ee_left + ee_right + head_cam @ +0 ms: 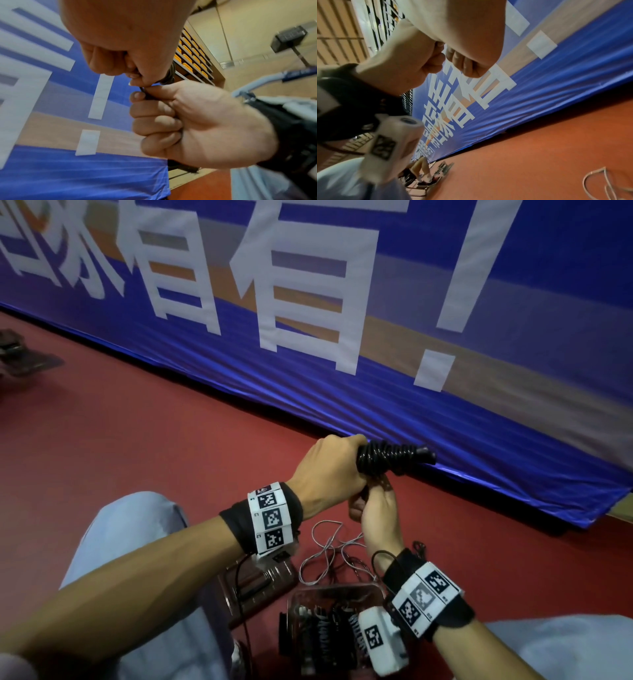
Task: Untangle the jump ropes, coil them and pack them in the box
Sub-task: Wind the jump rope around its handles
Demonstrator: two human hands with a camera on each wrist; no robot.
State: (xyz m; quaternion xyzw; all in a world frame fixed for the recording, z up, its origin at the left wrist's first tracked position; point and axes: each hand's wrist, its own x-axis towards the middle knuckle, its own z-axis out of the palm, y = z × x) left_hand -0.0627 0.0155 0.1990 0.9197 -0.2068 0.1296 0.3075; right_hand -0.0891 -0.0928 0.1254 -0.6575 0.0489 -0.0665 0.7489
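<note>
The coiled black jump rope (394, 458) was held above the red floor (171, 440), its long axis pointing right toward the blue banner (445, 405). The left hand (329, 470) was fisted around its near end. The right hand (376, 515), just beneath, was curled around a rope strand. The clear box (335, 625) sat below, a grey rope (329, 549) loose beside it.

- Support surface: red floor (144, 440), matte and uniform.
- Grey jump rope (329, 553): loose tangled loops lying directly on the floor.
- Clear plastic box (329, 628): resting on the floor just beside the grey loops.
- Blue banner (376, 412): lower edge meets the floor.
</note>
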